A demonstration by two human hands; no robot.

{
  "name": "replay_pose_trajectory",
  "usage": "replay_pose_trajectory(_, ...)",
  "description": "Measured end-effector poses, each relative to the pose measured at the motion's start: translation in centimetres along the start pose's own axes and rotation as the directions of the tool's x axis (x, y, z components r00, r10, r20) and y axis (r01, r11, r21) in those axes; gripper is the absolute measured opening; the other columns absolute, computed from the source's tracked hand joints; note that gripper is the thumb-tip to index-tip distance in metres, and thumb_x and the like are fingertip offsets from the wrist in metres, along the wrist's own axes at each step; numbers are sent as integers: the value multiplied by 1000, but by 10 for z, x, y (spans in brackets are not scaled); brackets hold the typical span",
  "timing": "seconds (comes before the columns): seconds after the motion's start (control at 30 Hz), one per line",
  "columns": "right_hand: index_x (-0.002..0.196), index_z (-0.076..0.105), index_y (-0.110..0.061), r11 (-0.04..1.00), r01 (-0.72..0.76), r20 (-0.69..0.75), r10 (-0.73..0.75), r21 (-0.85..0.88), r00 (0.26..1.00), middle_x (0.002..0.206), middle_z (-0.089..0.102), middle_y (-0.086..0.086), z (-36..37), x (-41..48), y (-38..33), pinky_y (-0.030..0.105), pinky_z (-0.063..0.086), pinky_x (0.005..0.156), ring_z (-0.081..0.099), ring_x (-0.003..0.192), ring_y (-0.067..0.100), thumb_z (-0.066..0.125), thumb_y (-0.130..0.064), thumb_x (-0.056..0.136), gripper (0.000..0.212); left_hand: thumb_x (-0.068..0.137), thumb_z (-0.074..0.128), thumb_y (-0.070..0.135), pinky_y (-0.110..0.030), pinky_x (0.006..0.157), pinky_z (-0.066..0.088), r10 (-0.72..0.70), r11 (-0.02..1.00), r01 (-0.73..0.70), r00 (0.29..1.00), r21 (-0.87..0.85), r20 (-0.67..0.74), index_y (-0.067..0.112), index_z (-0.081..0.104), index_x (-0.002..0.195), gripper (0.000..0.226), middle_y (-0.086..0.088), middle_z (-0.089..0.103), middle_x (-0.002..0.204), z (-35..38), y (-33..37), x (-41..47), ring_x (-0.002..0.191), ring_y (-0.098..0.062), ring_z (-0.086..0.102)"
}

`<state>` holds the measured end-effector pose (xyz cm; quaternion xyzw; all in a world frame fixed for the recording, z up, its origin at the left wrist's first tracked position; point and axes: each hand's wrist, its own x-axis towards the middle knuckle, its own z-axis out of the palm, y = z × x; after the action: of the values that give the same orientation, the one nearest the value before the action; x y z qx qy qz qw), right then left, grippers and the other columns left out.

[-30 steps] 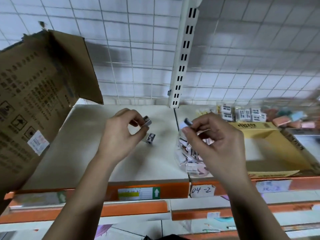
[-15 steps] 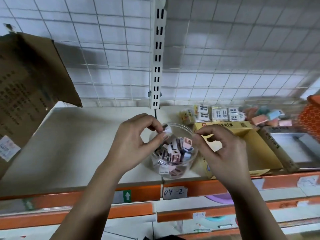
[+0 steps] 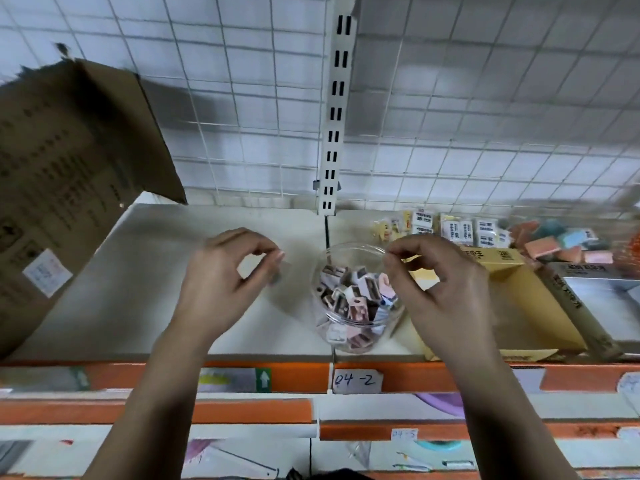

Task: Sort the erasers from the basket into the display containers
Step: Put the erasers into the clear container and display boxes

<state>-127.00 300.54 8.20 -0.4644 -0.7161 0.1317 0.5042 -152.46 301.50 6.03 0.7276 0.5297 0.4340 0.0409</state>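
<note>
Wide bare shelf (image 3: 138,289) lies open left of the clear jar (image 3: 346,245); the cardboard box (image 3: 69,168) crowds the far left, the yellow box (image 3: 526,306) hems the jar's right.

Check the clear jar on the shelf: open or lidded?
Open. The clear jar stands upright with no lid across its round mouth, and the small erasers inside show through it.

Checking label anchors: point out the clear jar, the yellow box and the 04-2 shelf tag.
clear jar (image 3: 349,244): head view, back rim.
yellow box (image 3: 533,306): head view, bare inner floor.
04-2 shelf tag (image 3: 356,380): head view, middle of the handwriting.
</note>
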Motion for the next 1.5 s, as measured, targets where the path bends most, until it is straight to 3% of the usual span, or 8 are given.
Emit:
replay_pose_trajectory(0.13, 92, 68, -14, 995, 56, 82, -63, 86, 995, 88, 66, -7, 32, 9, -25, 29, 53, 71, 65, 83, 11, 65, -17, 89, 5, 89, 61, 23, -12, 67, 42, -99, 994, 101, 994, 43, -47, 17, 69, 84, 12, 9, 67, 83, -18, -29, -22, 78, -4, 61)
replay_pose_trajectory(0.3, 92, 69, -14, 987, 126, 169, -141, 98, 975, 88, 66, -6, 84, 5, -58, 22, 48, 73, 60, 81, 7, 67, -15, 86, 7, 88, 61, 23, -24, 72, 48, -150, 985, 152, 988, 86, -36, 17, 70, 85, 11, 8, 68, 82, -36, -61, -42, 76, -5, 63)
replay_pose_trajectory(0.57, 94, 68, -16, 995, 67, 253, -85, 79, 964, 90, 65, -8, 126, -7, -59, 30, 52, 75, 61, 84, 8, 64, -15, 87, 8, 87, 60, 27, -33, 73, 52, -166, 983, 163, 986, 80, 22, 21, 71, 91, 13, 10, 67, 87, -46, -85, -49, 82, -7, 63)
replay_pose_trajectory(0.7, 102, 69, -12, 996, 56, 315, -31, -71, 948, 96, 64, -2, 142, -6, -51, 28, 50, 82, 60, 87, 13, 61, -16, 86, 18, 87, 60, 26, -33, 72, 52, -160, 984, 159, 987, 75, 5, 21, 71, 89, 12, 10, 67, 86, -43, -87, -48, 81, -8, 63)
replay_pose_trajectory(0.97, 131, 55, -10, 920, -46, 385, 208, -389, 899, 128, 51, 9, 175, 2, -34, 32, 33, 103, 47, 118, 28, 58, -21, 91, 42, 87, 62, 23, -35, 71, 53, -178, 978, 177, 984, 114, -4, 19, 70, 88, 9, 10, 67, 84, -56, -96, -58, 80, -8, 62)
replay_pose_trajectory(1.2, 112, 64, -10, 952, -64, 373, 179, -301, 911, 107, 65, 9, 182, 5, -22, 28, 42, 85, 57, 103, 26, 68, -9, 83, 29, 87, 59, 25, -35, 72, 53, -205, 976, 204, 979, 81, 3, 21, 70, 87, 12, 12, 67, 84, -62, -98, -63, 81, -6, 63)
replay_pose_trajectory(1.4, 81, 57, -20, 995, 1, 307, 29, -96, 951, 83, 61, -7, 176, 1, -40, 33, 52, 68, 62, 75, 9, 75, -23, 79, 19, 88, 63, 22, -33, 74, 52, -190, 981, 191, 981, 32, -26, 19, 70, 87, 8, 12, 67, 83, -61, -94, -60, 81, -6, 63)
replay_pose_trajectory(1.5, 74, 58, -15, 998, 46, 254, -55, 42, 965, 78, 58, -8, 160, 4, -55, 37, 54, 68, 61, 74, 10, 74, -22, 80, 19, 89, 68, 14, -28, 73, 52, -162, 986, 163, 986, 21, -23, 17, 72, 90, 5, 10, 68, 85, -56, -87, -52, 81, -5, 63)
